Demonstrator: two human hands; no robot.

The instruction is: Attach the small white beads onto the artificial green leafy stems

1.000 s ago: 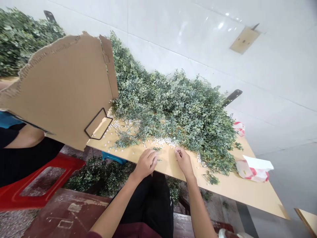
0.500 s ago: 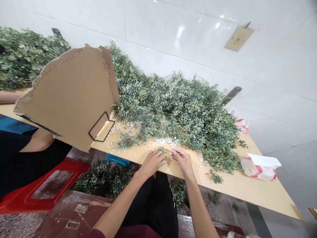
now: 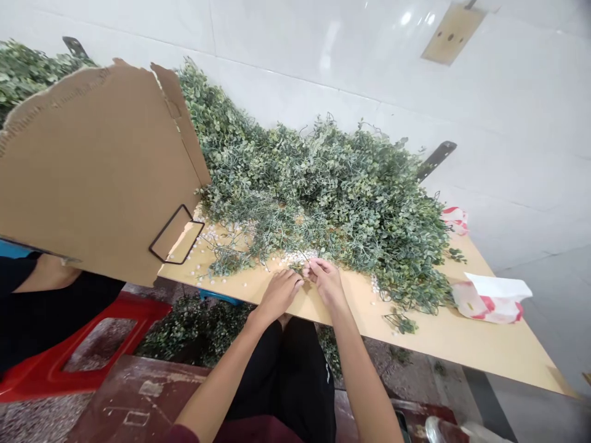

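A thin green sprig (image 3: 301, 268) sat btw the two hands, just over the counter's edge (it was tiny, so hard to see). The right hand (image 3: 325, 282) looked pinched on it. The left hand (image 3: 279, 295) was half curled, very near, but I can't tell if it held on. Little white beads (image 3: 295, 259) lay close by, next to a big pile of leafy vines (image 3: 332, 197) on the counter (image 3: 443, 344).
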